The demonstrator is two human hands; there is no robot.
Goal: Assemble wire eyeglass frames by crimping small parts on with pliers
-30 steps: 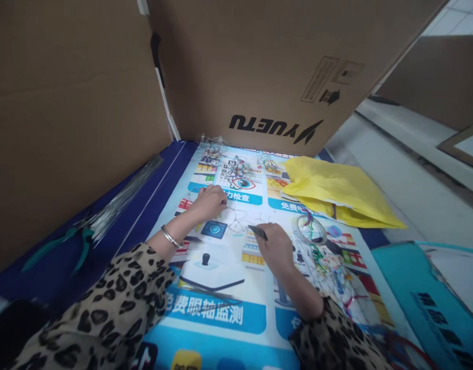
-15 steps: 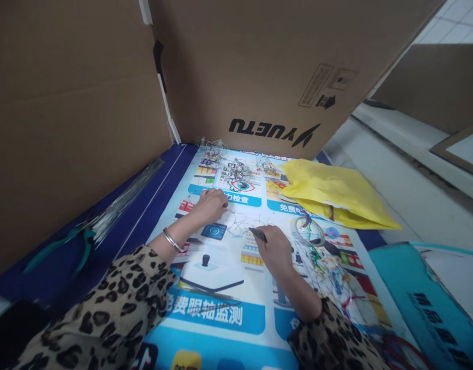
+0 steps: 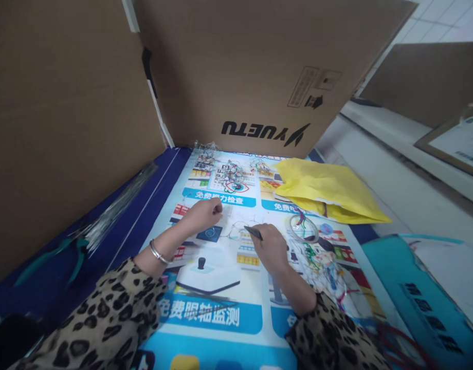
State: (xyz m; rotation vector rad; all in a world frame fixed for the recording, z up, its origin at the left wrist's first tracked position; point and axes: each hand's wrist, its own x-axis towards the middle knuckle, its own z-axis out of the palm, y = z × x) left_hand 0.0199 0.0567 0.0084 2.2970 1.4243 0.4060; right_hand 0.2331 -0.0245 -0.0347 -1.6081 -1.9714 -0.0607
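My left hand (image 3: pixel 202 214) rests closed on the printed poster (image 3: pixel 217 313), its fingers pinching the end of a thin bent wire (image 3: pixel 236 228). My right hand (image 3: pixel 271 246) is closed around a small dark tool (image 3: pixel 254 233) whose tip points at that wire, between the two hands. Both arms wear leopard-print sleeves; a silver bangle sits on my left wrist. A roll of clear tape (image 3: pixel 304 228) with coloured wires through it lies just right of my right hand.
Large cardboard boxes (image 3: pixel 252 61) wall the left and back. Green-handled pliers (image 3: pixel 51 254) and a bundle of straight wires (image 3: pixel 116 205) lie at left. A yellow bag (image 3: pixel 329 190) lies back right. Coloured wire pieces (image 3: pixel 329 277) lie at right, more at the back (image 3: pixel 229 172).
The view has shifted slightly, and both hands have stayed at the wire, with the left hand drawn a little nearer to the right.
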